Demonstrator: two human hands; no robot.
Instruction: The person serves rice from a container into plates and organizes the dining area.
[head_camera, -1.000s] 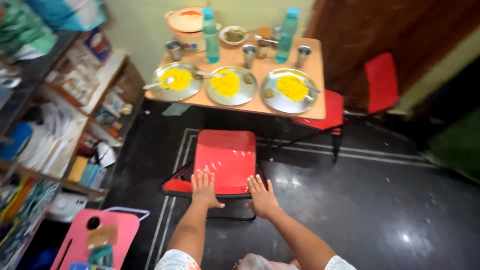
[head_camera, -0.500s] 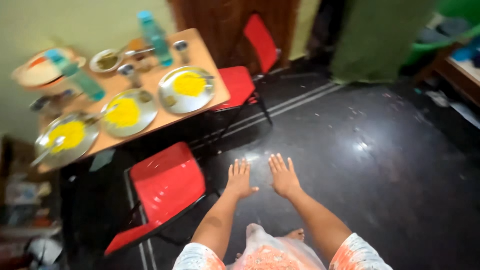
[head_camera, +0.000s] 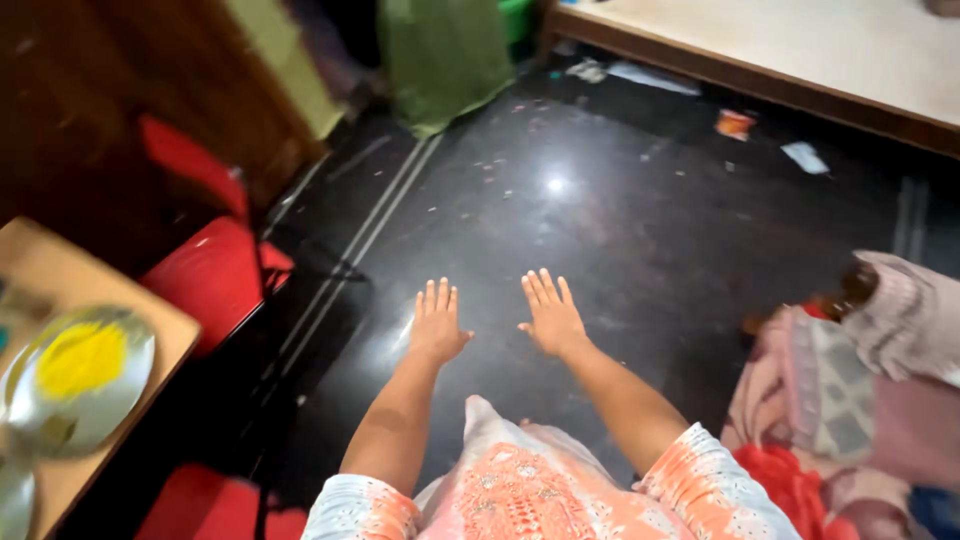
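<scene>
Ahead, both empty hands (head_camera: 495, 322) hover over open dark floor (head_camera: 620, 220).

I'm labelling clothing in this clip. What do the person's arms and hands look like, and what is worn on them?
Both forearms are bare, with no visible rings, bangles or watch on the left hand or right hand. Short white sleeves with orange floral print end above the elbows, matching the orange-patterned garment.
</scene>
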